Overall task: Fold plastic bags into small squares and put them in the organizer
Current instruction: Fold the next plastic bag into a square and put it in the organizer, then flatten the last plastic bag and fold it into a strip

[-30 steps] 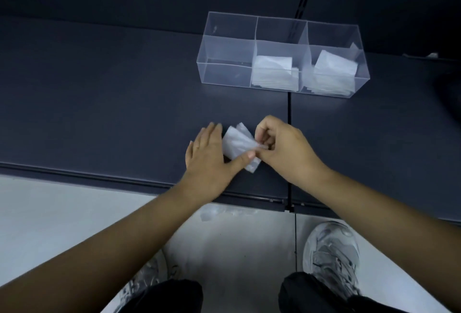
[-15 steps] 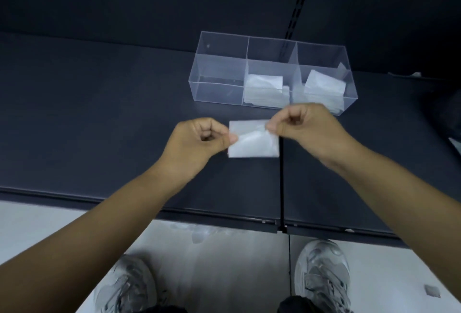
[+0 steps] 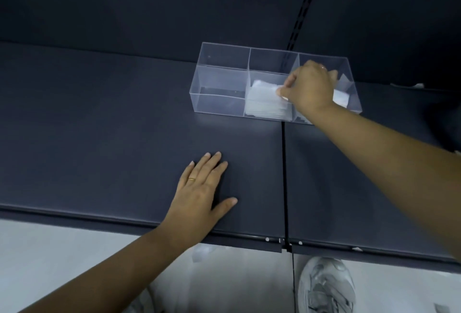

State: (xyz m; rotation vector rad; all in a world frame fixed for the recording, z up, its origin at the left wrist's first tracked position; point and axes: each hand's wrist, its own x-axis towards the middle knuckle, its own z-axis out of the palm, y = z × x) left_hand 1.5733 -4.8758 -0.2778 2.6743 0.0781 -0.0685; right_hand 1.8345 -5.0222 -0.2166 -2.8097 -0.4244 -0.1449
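A clear three-compartment organizer stands at the back of the dark shelf. My right hand reaches over it and pinches a folded white plastic bag at its right edge, on top of the stack of folded bags in the middle compartment. More folded bags show in the right compartment, partly hidden by my hand. The left compartment holds nothing. My left hand rests flat on the shelf near its front edge, fingers straight.
The dark shelf has a seam running front to back between two panels. A slotted upright runs up the back wall. Below the front edge are a light floor and my grey shoe.
Both hands held the folded bag above the shelf. My right hand has carried it back into the organizer's middle compartment; my left hand let go and dropped flat onto the shelf.
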